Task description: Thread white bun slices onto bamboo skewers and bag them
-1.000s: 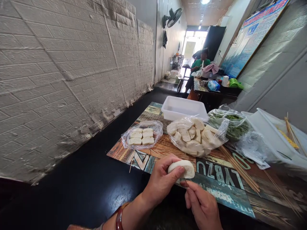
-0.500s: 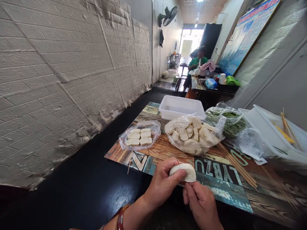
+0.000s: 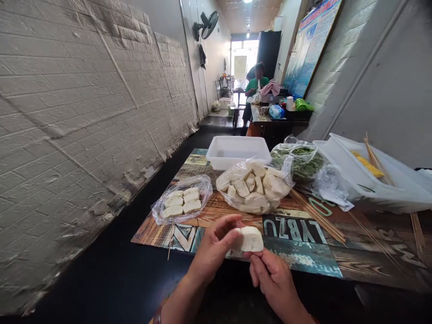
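In front of me, my left hand [image 3: 216,245] holds a thick white slice of what looks like steamed bun [image 3: 251,239], its thumb against the slice's left side. Just below the slice, the fingertips of my right hand [image 3: 272,272] are pinched together; what they hold is hidden. Beyond my hands sits a clear plastic bag [image 3: 232,204] full of similar slices. To the left, several slices in two rows [image 3: 182,202] lie on another plastic bag [image 3: 202,183]. A thin wooden skewer [image 3: 170,238] sticks out from them toward me.
Loose bamboo skewers [image 3: 319,218] lie on the patterned tabletop [image 3: 216,208] at right. Behind are an empty white tub [image 3: 238,153], a bag of green leaves [image 3: 300,162] and white bins [image 3: 367,180]. Farther off, a person in green [image 3: 258,85] sits by another table.
My view has turned right, so the surroundings appear farther left. The slice has turned in my left hand, whose fingers are looser around it. My right hand stays pinched beneath it.
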Available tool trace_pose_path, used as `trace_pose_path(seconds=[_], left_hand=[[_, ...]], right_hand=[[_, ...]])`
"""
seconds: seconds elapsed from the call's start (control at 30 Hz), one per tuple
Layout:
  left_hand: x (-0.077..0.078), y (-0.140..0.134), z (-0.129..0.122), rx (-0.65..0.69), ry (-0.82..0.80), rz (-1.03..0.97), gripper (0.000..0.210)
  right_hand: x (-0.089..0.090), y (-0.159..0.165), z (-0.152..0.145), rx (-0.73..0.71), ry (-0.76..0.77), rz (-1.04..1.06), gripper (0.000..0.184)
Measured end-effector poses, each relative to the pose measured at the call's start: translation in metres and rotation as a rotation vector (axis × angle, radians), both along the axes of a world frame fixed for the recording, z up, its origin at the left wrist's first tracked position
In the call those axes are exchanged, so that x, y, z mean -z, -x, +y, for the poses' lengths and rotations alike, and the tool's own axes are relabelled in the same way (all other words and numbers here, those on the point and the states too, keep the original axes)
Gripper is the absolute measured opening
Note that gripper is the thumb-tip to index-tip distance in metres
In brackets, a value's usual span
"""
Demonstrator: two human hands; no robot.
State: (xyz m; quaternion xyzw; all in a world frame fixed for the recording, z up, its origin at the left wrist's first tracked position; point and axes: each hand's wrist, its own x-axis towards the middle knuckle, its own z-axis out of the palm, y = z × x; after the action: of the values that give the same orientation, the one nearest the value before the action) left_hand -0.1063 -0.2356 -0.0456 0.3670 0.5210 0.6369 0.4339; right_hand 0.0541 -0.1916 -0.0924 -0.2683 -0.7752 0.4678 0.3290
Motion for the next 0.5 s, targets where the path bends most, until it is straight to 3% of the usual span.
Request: trace_pose_path(seconds=[0.1, 0.2, 0.33, 0.5], left_hand=[[-0.005, 0.017, 0.015, -0.101, -0.053, 0.109, 0.040], [-0.011, 0.033, 0.039, -0.162, -0.064, 0.376, 0.028], [-0.016, 0.048, 0.076, -0.119, -0.130, 0.905, 0.020], [-0.013, 0.063, 0.106, -0.046, -0.067, 1.425, 0.035]], right_hand=[[0.003, -0.006, 0.005, 0.051, 0.052, 0.011, 0.038], [0.005, -0.012, 0.007, 0.070, 0.078, 0.019, 0.039], [0.005, -0.016, 0.008, 0.067, 0.072, 0.045, 0.039], [0.003, -0.019, 0.011, 0.073, 0.054, 0.060, 0.040]])
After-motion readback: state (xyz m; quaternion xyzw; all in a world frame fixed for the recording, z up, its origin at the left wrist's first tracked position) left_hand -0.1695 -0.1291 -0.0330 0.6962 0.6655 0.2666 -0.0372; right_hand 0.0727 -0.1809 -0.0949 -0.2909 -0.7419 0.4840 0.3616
